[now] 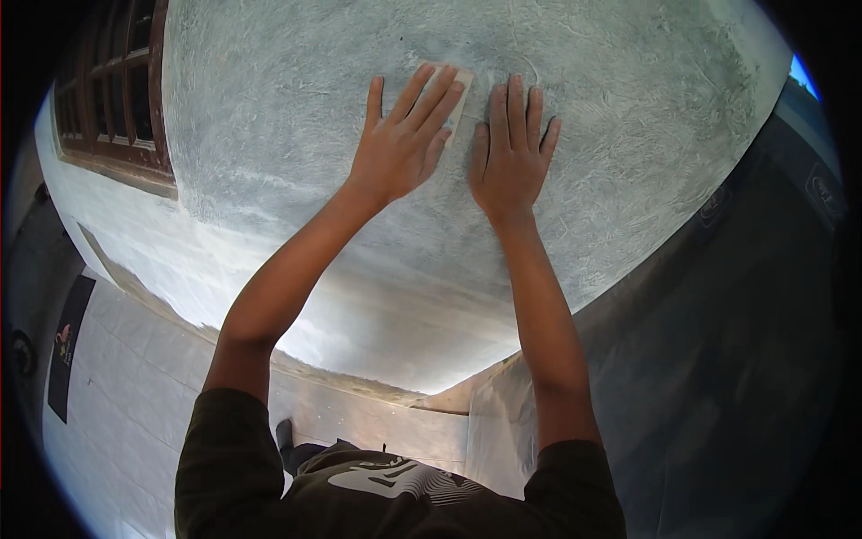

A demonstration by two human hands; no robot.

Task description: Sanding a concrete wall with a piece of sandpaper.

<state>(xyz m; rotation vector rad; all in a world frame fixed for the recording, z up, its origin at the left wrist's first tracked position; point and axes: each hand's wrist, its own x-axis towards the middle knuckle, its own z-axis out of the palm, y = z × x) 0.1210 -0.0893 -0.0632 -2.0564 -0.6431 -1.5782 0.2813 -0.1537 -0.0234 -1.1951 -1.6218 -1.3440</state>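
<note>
The dark T-shirt [395, 512] on the person carries a white print across the chest, a curved shape with fine stripes and some lettering that is cut off by the folds. A black mat [70, 346] on the floor [135, 377] at the left has a small pink bird-like picture with tiny lettering beneath it. At the far right, faint pale marks are printed on the dark tarp [700, 377], too dim and bent by the lens to make out.

The beige sheet [458, 108] is thin, flat and straight-edged, with its corners showing past the fingers. It lies against the grey wall [287, 117], under the fingers of the left hand [395, 148]. That hand's grip is not clenched: the fingers are spread and press the sheet to the wall, with the thumb pointing toward the other hand. The right hand [512, 166] lies just beside it, palm to the wall, fingers pointing up and slightly parted, its grip released and holding nothing.

The wall is rough, mottled grey and whitish, with swirling streaks around both hands and a paler band lower down. A brown window [115, 90] with small panes is set into it at the upper left
</note>
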